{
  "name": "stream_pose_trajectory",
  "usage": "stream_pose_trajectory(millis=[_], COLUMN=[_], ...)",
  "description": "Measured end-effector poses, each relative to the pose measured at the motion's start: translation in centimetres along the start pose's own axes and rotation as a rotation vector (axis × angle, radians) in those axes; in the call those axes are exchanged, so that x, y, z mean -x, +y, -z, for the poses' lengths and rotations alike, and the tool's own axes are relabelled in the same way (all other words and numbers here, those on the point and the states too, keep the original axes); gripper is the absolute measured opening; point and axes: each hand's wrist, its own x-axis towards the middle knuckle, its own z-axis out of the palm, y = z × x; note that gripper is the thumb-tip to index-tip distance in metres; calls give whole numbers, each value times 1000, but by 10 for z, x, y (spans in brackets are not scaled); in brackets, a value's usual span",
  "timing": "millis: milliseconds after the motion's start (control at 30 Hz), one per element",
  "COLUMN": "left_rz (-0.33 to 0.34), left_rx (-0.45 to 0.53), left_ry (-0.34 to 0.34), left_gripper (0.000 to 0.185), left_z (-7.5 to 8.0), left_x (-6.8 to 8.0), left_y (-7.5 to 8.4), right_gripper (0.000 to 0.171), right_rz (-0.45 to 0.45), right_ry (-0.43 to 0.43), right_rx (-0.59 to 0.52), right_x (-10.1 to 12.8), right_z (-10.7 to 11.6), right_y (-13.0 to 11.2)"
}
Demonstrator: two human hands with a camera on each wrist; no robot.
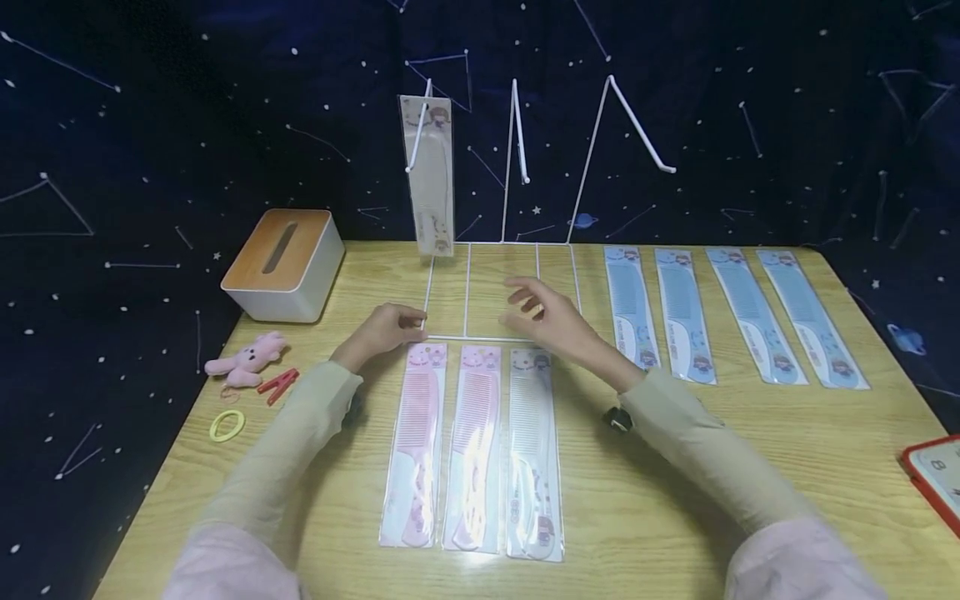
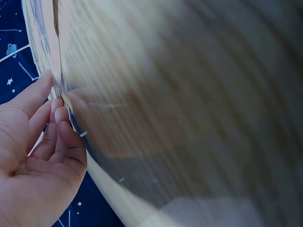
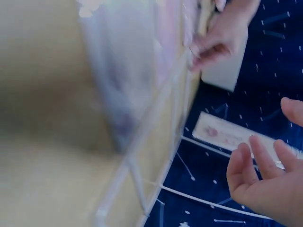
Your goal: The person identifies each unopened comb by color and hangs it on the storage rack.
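Note:
My left hand (image 1: 384, 335) pinches the front left corner of a white wire display rack (image 1: 467, 292), thumb and fingertips meeting at the wire in the left wrist view. Over the rack's base my right hand (image 1: 553, 318) hovers with loosely bent fingers and nothing in them. A packaged grey comb (image 1: 432, 179) hangs from the rack's left hook; the middle and right hooks are bare. In front of the rack lie two packaged pink combs (image 1: 416, 442) and a packaged grey-white comb (image 1: 532, 450), side by side in clear sleeves.
Several packaged blue combs (image 1: 686, 312) lie in a row at right. A wood-topped tissue box (image 1: 281, 258) stands back left, near a pink plush toy (image 1: 251, 358), a red clip (image 1: 278, 386) and a yellow ring (image 1: 227, 426). A red-edged board (image 1: 937, 475) sits at the right edge.

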Motion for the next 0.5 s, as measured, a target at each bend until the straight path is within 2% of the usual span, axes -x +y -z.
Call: stream_pose_trajectory(millis=[333, 500], left_rz=[16, -9], left_rx=[6, 2], left_ry=[-1, 4], left_gripper=[45, 45], left_z=[-2, -2], left_x=[2, 3], left_y=[4, 2], right_gripper=[54, 58], right_rz=[-97, -143], right_ry=[-119, -125], right_rx=[115, 198], right_x=[89, 117], right_z=[-19, -34], right_y=[30, 34])
